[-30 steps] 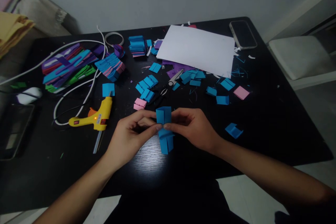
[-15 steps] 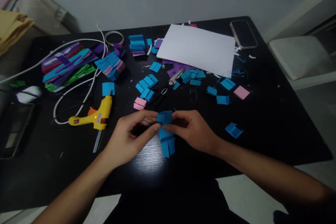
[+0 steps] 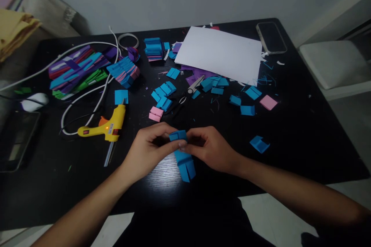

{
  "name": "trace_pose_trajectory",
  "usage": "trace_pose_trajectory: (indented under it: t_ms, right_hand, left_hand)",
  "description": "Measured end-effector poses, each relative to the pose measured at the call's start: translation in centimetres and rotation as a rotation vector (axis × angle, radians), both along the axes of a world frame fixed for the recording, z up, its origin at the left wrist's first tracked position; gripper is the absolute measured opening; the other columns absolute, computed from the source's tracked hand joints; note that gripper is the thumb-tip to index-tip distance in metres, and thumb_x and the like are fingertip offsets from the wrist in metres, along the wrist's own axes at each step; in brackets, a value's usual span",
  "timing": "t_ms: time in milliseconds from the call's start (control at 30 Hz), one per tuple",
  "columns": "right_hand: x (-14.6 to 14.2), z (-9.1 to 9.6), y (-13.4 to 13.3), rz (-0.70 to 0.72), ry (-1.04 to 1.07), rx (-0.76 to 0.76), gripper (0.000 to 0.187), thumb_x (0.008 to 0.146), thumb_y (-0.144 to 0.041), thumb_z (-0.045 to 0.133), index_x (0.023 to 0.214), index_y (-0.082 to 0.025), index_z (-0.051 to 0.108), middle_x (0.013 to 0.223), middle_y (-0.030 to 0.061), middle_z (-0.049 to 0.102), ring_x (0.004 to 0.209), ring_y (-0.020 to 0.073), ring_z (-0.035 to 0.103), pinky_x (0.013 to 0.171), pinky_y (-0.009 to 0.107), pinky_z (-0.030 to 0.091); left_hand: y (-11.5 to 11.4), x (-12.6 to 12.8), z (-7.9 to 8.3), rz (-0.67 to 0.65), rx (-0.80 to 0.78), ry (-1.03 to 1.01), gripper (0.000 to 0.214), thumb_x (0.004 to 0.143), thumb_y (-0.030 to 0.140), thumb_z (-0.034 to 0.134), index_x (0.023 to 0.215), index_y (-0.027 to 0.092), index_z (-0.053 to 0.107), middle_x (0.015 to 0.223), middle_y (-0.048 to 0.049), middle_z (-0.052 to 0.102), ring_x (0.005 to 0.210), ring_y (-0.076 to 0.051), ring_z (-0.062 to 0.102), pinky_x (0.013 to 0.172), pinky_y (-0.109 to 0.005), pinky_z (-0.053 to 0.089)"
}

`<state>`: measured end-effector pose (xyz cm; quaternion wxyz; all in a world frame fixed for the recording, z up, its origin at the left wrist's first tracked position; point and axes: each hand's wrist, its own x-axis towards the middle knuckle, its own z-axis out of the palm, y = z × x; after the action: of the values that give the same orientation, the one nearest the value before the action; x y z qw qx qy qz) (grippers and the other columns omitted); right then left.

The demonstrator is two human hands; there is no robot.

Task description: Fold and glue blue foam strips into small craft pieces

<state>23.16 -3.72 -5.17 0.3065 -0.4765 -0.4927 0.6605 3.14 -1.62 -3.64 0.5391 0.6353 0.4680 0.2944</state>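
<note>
A folded blue paper strip (image 3: 185,168) is pinched between my two hands, over the near middle of the black table. My left hand (image 3: 152,144) grips it from the left, thumb across its upper part. From the right, my right hand (image 3: 210,146) closes thumb and finger on the same place, so the thumbs meet. The strip's top section stands above the thumbs; its lower end hangs toward me with a slit in it. Just beyond my hands lie a pink folded paper piece (image 3: 155,114) and blue folded pieces (image 3: 164,103).
A yellow glue gun (image 3: 116,123) with its light on lies left, its nozzle by a blue square. Scissors (image 3: 196,85), a white sheet (image 3: 220,54), a tape roll (image 3: 128,41), a phone (image 3: 271,38) and bundled coloured strips (image 3: 78,67) lie farther back. A white cable (image 3: 84,42) loops at left.
My thumbs have come together on the blue paper strip. Its upper section now folds over, and its lower end has swung slightly down and to the right.
</note>
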Motion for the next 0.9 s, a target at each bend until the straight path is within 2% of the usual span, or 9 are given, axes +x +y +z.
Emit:
trace_pose_trajectory:
  t_ms: [100,200,267,400,500,567,667,767,900]
  right_hand:
    - [-0.1,0.0,-0.1,0.003,-0.038,0.029,0.011,0.083,-0.021,0.078,0.074,-0.017,0.074,0.065,-0.0038,0.059,0.062,0.0105,0.051,0.057,0.024,0.040]
    - [-0.1,0.2,0.0,-0.004,-0.047,0.046,0.011,0.081,-0.023,0.082,0.074,-0.017,0.076,0.064,-0.0040,0.061,0.061,0.0103,0.052,0.056,0.023,0.041]
    - [-0.1,0.3,0.1,-0.020,-0.017,0.026,0.013,0.079,-0.027,0.085,0.075,-0.017,0.077,0.067,-0.0027,0.067,0.063,0.0114,0.058,0.059,0.024,0.046]
    - [0.0,0.1,0.4,-0.095,0.110,-0.027,0.018,0.078,-0.033,0.088,0.084,-0.019,0.081,0.083,0.0016,0.079,0.078,0.0173,0.073,0.075,0.029,0.058]
    - [0.2,0.0,0.6,-0.153,0.167,-0.036,0.021,0.076,-0.034,0.090,0.088,-0.019,0.081,0.088,0.0024,0.081,0.082,0.0180,0.076,0.080,0.030,0.061]
    - [0.3,0.1,0.8,-0.162,0.194,-0.048,0.022,0.075,-0.032,0.091,0.090,-0.019,0.080,0.088,0.0020,0.081,0.083,0.0178,0.077,0.081,0.030,0.062]
    - [0.5,0.3,1.0,-0.168,0.226,-0.079,0.024,0.073,-0.028,0.092,0.092,-0.020,0.079,0.086,0.0012,0.080,0.081,0.0169,0.076,0.077,0.028,0.063]
    - [0.7,0.5,1.0,-0.174,0.226,-0.085,0.023,0.073,-0.025,0.092,0.090,-0.019,0.078,0.083,0.0008,0.079,0.075,0.0153,0.075,0.071,0.026,0.063]
    - [0.6,0.4,0.9,-0.196,0.178,0.013,0.017,0.076,-0.020,0.089,0.089,-0.020,0.078,0.082,-0.0002,0.078,0.074,0.0130,0.073,0.070,0.023,0.061]
  left_hand:
    - [0.0,0.1,-0.3,0.036,0.022,0.008,0.014,0.086,0.027,0.079,0.076,0.018,0.078,0.068,0.0000,0.070,0.062,-0.011,0.061,0.057,-0.020,0.047]
    - [0.1,0.1,-0.3,0.053,-0.004,0.001,0.014,0.086,0.026,0.079,0.074,0.018,0.077,0.064,0.0018,0.068,0.059,-0.010,0.058,0.055,-0.019,0.045]
    - [0.1,0.2,-0.2,0.050,-0.024,-0.015,0.016,0.089,0.026,0.076,0.076,0.017,0.076,0.064,0.0021,0.067,0.060,-0.010,0.058,0.057,-0.019,0.046]
    - [0.2,0.2,0.2,-0.004,-0.064,-0.067,0.014,0.096,0.026,0.066,0.087,0.018,0.071,0.070,0.0021,0.066,0.064,-0.011,0.061,0.061,-0.020,0.050]
    - [0.2,0.0,0.2,-0.058,-0.132,-0.132,0.005,0.093,0.022,0.069,0.092,0.018,0.067,0.073,0.0026,0.067,0.064,-0.011,0.064,0.062,-0.021,0.053]
    - [0.2,-0.1,0.1,-0.028,-0.155,-0.160,0.005,0.092,0.021,0.070,0.091,0.018,0.067,0.071,0.0025,0.068,0.064,-0.011,0.065,0.063,-0.021,0.055]
    - [0.3,-0.2,-0.2,0.065,-0.124,-0.181,0.003,0.091,0.018,0.072,0.090,0.017,0.069,0.069,0.0030,0.069,0.063,-0.010,0.066,0.064,-0.020,0.055]
    - [0.2,-0.2,-0.2,0.105,-0.072,-0.197,0.007,0.088,0.013,0.074,0.092,0.018,0.071,0.071,0.0040,0.070,0.064,-0.008,0.066,0.064,-0.017,0.055]
    - [-0.1,-0.1,-0.2,0.099,-0.010,-0.224,0.014,0.087,0.008,0.074,0.094,0.019,0.073,0.075,0.0038,0.074,0.067,-0.008,0.069,0.065,-0.016,0.055]
